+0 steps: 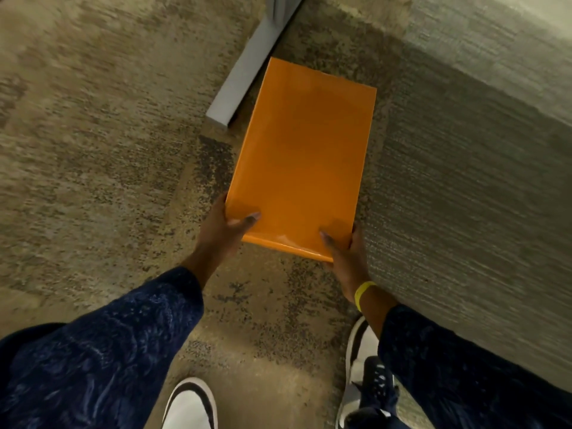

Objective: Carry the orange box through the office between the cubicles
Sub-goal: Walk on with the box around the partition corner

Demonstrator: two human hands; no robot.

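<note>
A flat, glossy orange box is held out level in front of me above the carpet. My left hand grips its near left corner, thumb on top and fingers underneath. My right hand grips the near right corner the same way; a yellow band circles that wrist. Both arms are in dark blue patterned sleeves. The far end of the box points away from me toward a grey metal foot.
A grey fabric cubicle panel runs close along my right. A grey metal furniture foot lies on the mottled tan carpet just left of the box's far end. My white-and-black shoes show at the bottom.
</note>
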